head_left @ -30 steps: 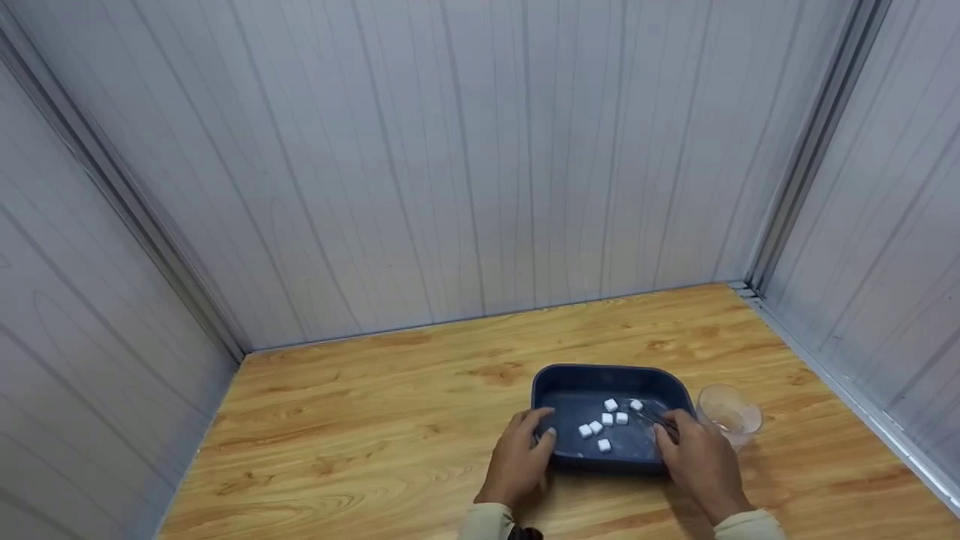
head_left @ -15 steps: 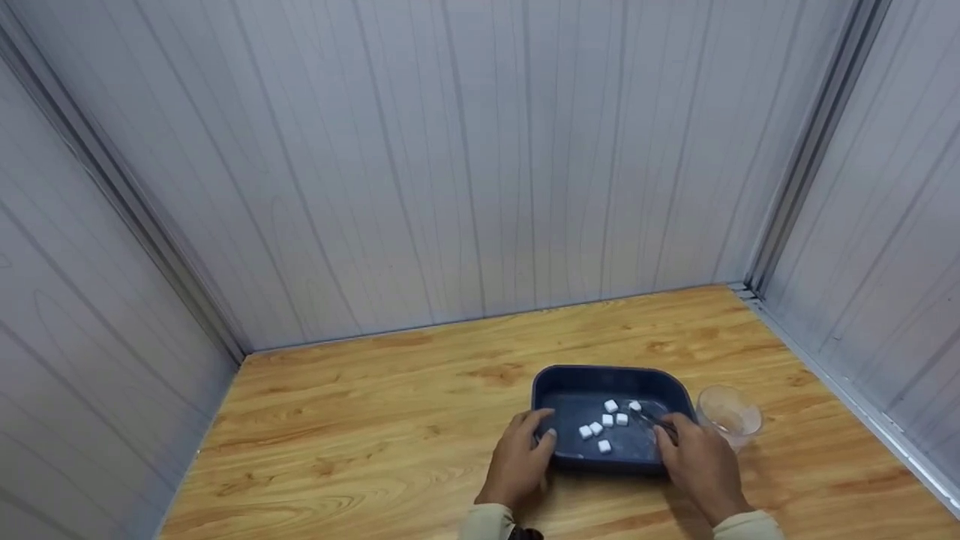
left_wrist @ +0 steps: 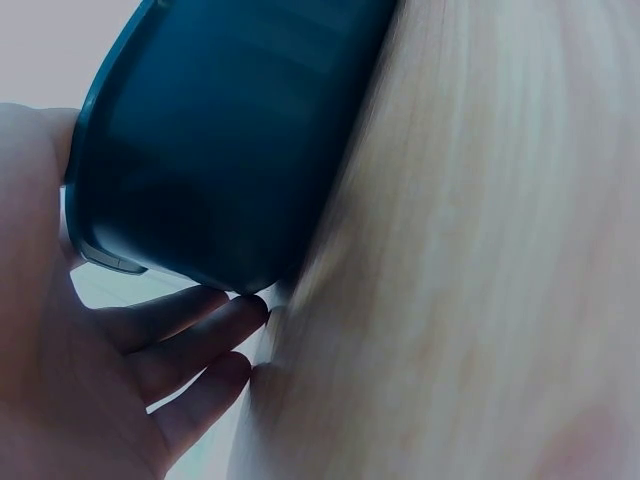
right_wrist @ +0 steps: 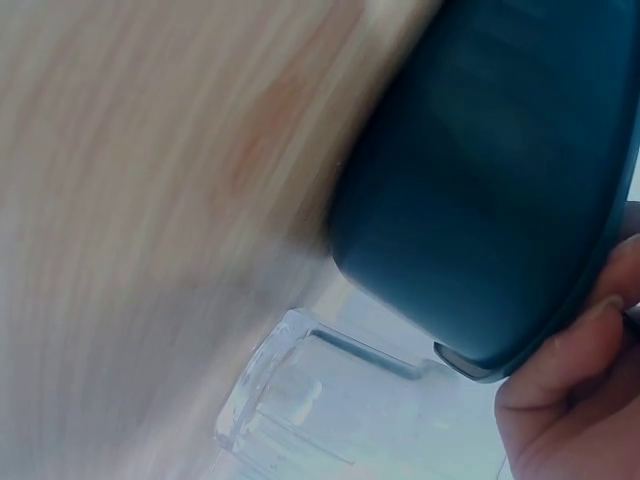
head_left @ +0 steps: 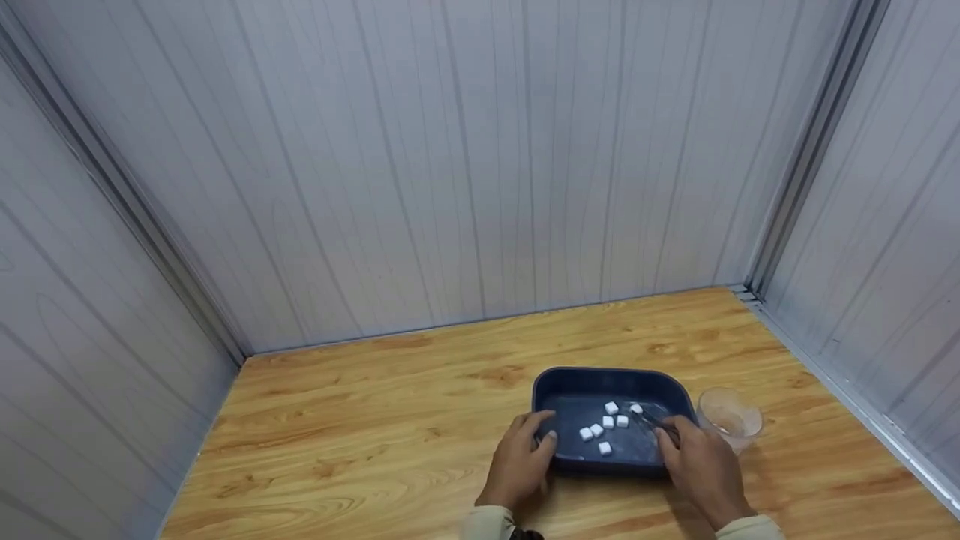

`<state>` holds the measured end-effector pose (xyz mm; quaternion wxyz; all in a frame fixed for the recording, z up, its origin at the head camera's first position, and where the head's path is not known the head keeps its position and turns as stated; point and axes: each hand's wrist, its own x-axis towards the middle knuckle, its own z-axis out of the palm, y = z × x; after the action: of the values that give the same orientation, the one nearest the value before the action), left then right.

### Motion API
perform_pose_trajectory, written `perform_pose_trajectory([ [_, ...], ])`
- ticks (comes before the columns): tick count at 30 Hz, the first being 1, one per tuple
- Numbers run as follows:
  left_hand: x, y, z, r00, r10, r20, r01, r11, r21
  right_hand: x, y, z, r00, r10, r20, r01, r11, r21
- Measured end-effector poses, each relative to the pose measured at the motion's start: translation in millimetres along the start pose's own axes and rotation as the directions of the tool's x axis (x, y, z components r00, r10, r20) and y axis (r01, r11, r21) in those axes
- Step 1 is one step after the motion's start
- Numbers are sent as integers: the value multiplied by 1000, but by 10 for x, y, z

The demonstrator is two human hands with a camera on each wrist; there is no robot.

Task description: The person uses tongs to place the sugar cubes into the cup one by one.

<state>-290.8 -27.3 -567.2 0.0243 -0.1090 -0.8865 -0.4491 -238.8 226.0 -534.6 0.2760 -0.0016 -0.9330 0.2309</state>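
A dark blue rectangular baking dish [head_left: 577,465] stands on the table in the head view. Several small white cubes [head_left: 608,422] lie loose on its floor. My left hand [head_left: 517,459] holds the dish by its left end, thumb and forefinger at the rim. In the left wrist view the other fingers [left_wrist: 205,345] spread below the handle. With my right hand [head_left: 703,463] I pinch dark, thin tweezers [head_left: 654,424] over the right rim. Their tips reach one cube [head_left: 636,409] apart from the others; whether they grip it is too small to tell.
A clear cup [head_left: 730,420] stands just right of the dish, close to my right hand; its wall [right_wrist: 310,400] shows in the right wrist view. The wood-grain table [head_left: 360,420] meets pale panel walls [head_left: 480,165] at the back and sides.
Hands, dish and cup hold the same places. The tweezer tips shift only slightly at the right-hand cube. The whole head view moves down a few pixels.
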Motion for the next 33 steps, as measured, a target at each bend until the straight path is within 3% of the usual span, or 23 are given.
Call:
perform_pose_trajectory([
  [12, 10, -11, 0, 1000, -2, 15, 2, 1000, -8, -8, -2, -7, 1000, 28, 8, -28, 1000, 9],
  [21, 2, -2, 0, 999, 40, 8, -40, 999, 10, -24, -5, -41, 1000, 29, -4, -29, 999, 15],
  [33, 7, 1, 10, 1000, 9, 22, -9, 1000, 5, -53, -22, -80, 997, 71, 33, -72, 997, 16],
])
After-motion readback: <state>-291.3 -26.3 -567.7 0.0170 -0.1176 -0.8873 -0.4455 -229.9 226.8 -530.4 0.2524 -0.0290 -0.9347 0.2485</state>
